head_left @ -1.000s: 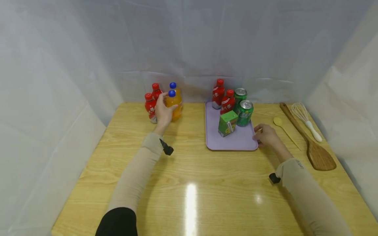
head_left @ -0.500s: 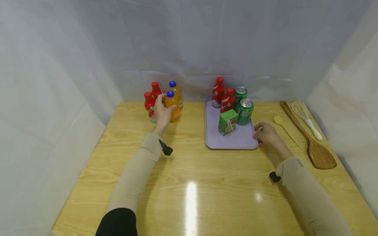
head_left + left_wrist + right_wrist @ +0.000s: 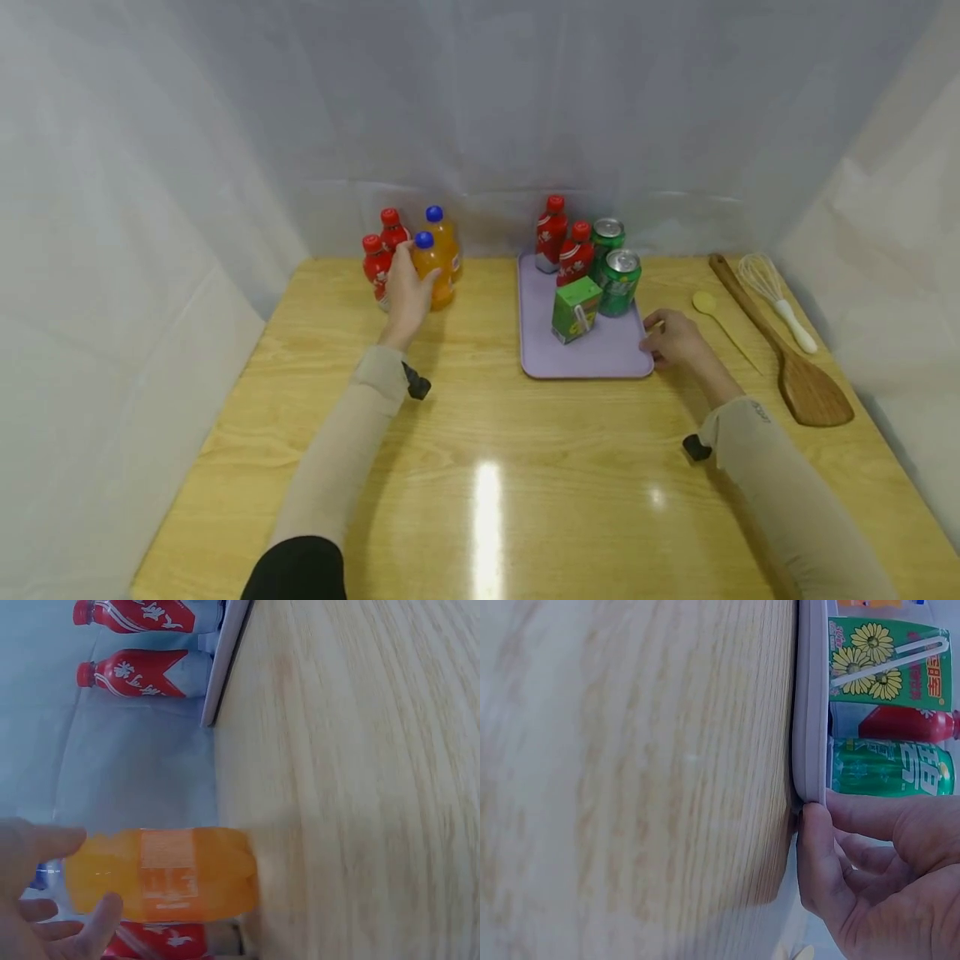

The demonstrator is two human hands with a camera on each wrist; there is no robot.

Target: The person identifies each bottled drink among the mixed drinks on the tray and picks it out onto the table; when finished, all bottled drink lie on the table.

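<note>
My left hand (image 3: 407, 296) grips the upper part of a blue-capped bottle of orange drink (image 3: 165, 874), thumb and fingers on either side below the cap. The bottle stands at the back left, its top leaning a little to the left. Behind it is a second orange bottle (image 3: 448, 247); two red drink bottles (image 3: 375, 268) stand just left of the hand. My right hand (image 3: 675, 337) pinches the right rim of a lilac tray (image 3: 810, 712) between thumb and fingers, near its front corner.
The tray carries a green drink carton (image 3: 576, 310) with a straw, two green cans (image 3: 619, 285) and two red bottles (image 3: 551, 237). To the right lie a yellow spoon (image 3: 705, 302), a wooden spatula (image 3: 813, 392) and a whisk (image 3: 765, 279). A white sheet (image 3: 480, 125) hangs behind.
The gripped orange bottle has shifted slightly left, its cap tipping left, along with my left hand. My right hand and the tray keep their place; the head view has shifted slightly.
</note>
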